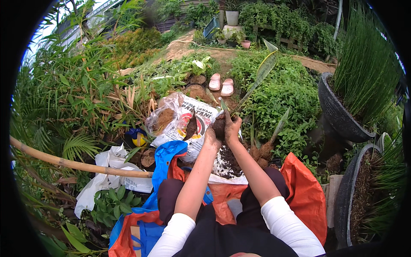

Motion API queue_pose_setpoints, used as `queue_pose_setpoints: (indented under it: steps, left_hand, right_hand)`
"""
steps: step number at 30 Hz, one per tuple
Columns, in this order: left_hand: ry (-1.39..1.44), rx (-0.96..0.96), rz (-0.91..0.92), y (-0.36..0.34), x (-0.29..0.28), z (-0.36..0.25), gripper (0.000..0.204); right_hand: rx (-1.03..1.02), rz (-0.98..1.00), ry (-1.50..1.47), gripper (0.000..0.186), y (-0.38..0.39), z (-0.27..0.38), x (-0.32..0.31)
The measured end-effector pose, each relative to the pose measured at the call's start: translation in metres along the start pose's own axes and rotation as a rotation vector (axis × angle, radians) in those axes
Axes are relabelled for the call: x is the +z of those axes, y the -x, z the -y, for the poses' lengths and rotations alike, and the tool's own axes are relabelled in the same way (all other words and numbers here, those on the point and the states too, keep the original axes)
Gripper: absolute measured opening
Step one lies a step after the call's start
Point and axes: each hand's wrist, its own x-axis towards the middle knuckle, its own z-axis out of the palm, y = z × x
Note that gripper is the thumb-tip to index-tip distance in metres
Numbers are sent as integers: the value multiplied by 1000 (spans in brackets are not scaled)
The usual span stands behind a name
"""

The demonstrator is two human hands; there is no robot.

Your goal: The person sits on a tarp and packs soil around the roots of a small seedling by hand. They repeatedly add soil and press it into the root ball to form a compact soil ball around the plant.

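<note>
Both my hands are wrapped round a dark, rounded clump of soil [219,125], held above the white printed sack. My left hand [211,138] cups its near left side. Along its right side my right hand [232,129] presses with the fingers pointing up. A short green leaf tip [223,104] shows just above the clump; whether it grows from it I cannot tell. Under my hands lies the white planting-soil sack [169,139], with dark soil on it. Loose dark soil with white grains [227,162] is heaped between my forearms.
A clear plastic bag of brown fibre [165,118] lies left of the sack. A tall snake plant leaf [263,70] rises beyond my right hand. Pink clogs [227,87] stand ahead. An orange tarp [302,192] and bamboo pole [81,165] flank me; large black planters [342,113] stand right.
</note>
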Motion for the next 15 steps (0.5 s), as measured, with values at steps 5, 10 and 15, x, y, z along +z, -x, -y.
queue_pose_setpoints:
  steps: [5, 10, 15]
  left_hand:
    - [263, -114, -112, 12, 26, 4, 39]
    - [126, -26, -97, 11, 15, 1, 40]
    - [158, -106, -173, 21, 27, -2, 41]
  right_hand:
    - [-36, -12, 77, 25, -9, 3, -15]
    - [-67, 59, 137, 26, 6, 2, -2]
    - [-39, 51, 103, 29, -4, 5, -6]
